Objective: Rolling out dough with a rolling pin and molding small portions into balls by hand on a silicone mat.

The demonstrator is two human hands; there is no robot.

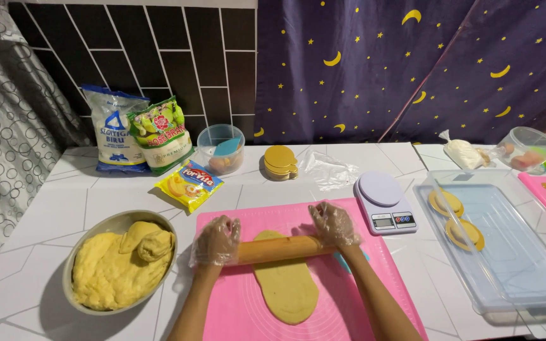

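Dark tiled wall [159, 57] and moon-and-star curtain [412, 63] behind a white counter [45, 215] — patterned grey curtain [7, 126] at left

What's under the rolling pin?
Under the wooden rolling pin lies a flat oval of yellow dough on a pink mat. The dough strip directly beneath the pin is hidden.
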